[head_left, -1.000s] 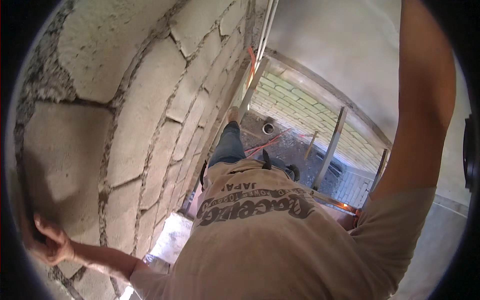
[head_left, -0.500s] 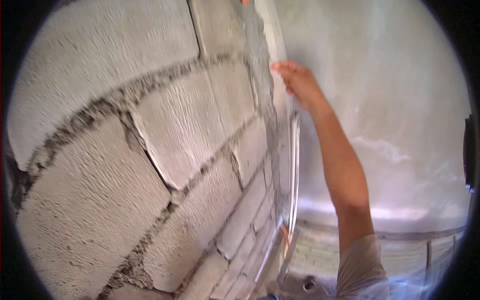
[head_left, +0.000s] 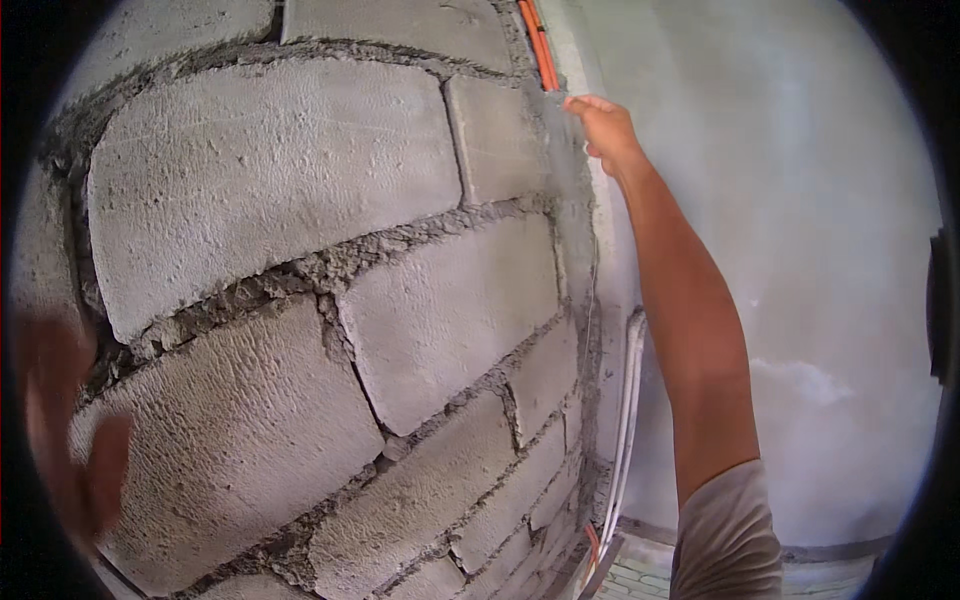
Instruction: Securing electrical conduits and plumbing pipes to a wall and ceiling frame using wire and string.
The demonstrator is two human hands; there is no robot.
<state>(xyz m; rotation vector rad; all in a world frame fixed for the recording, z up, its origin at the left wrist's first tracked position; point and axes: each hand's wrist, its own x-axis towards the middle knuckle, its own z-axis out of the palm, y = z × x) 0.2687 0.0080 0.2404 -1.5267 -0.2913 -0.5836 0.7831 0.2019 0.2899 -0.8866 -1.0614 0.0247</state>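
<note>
My right hand reaches up to the corner where the block wall meets a smooth plastered wall. Its thumb and fingers are pinched together just below two orange conduits. What sits between the fingertips, if anything, is too small to make out. A grey mortar strip runs down beside the hand. At the far left rim my left hand is blurred, its thumb apart from the fingers, in front of the rough blocks. Nothing shows in it.
White pipes run down the corner below my right hand. Orange tube ends stick out near the bottom of the wall. Rough mortar joints separate the blocks. A dark object shows at the right rim.
My left hand has come into view at the left. The view has shifted, showing more of the upper wall and the orange conduits. My right hand is now just below the conduits.
</note>
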